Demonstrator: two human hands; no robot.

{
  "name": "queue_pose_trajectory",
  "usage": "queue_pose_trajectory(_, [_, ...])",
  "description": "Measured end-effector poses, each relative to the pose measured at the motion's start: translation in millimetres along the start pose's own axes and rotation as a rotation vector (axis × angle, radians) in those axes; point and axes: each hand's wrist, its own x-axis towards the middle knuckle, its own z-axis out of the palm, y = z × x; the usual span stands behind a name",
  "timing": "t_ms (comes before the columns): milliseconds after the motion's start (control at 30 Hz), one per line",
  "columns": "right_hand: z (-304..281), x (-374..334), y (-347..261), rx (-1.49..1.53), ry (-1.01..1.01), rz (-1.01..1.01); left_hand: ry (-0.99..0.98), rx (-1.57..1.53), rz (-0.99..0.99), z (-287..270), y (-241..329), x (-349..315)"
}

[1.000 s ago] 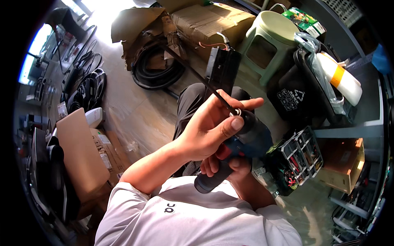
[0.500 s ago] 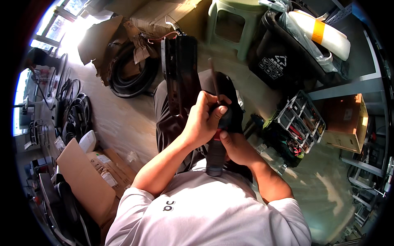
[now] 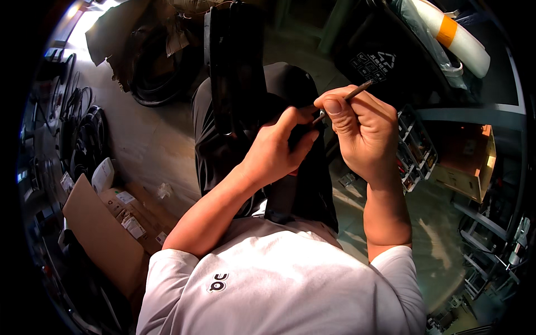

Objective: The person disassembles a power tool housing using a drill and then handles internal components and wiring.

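A dark cordless drill (image 3: 279, 204) with a bit of red on it stands between my thighs. My left hand (image 3: 279, 142) is closed around its chuck end, and the chuck itself is mostly hidden by the fingers and shadow. To the right, my right hand (image 3: 363, 128) pinches a long thin driver bit (image 3: 359, 90) between thumb and fingers. One end of the bit points up and right; its lower end comes close to the left fingertips. Whether that end touches the chuck I cannot tell. A long black housing (image 3: 234, 67) rests against my left leg.
A black bin (image 3: 363, 61) with a white roll (image 3: 455, 33) on it stands at the far right. Below it are a tool tray (image 3: 416, 151) and a cardboard box (image 3: 463, 159). At left lie coiled black hose (image 3: 156, 84), cables (image 3: 89, 139) and an opened carton (image 3: 106, 229).
My right hand has left the drill's grip and moved up to hold the bit. The bit, upright at the chuck before, now slants up to the right. The view has shifted slightly.
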Motion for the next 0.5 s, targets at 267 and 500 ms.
queue_pose_trajectory(267, [5, -8, 17, 0.103, -0.002, 0.089, 0.055, -0.026, 0.010, 5, -1, 1])
queue_pose_trajectory(500, [6, -7, 29, 0.076, -0.037, 0.016, -0.056, -0.140, -0.221, 2, 4, 0])
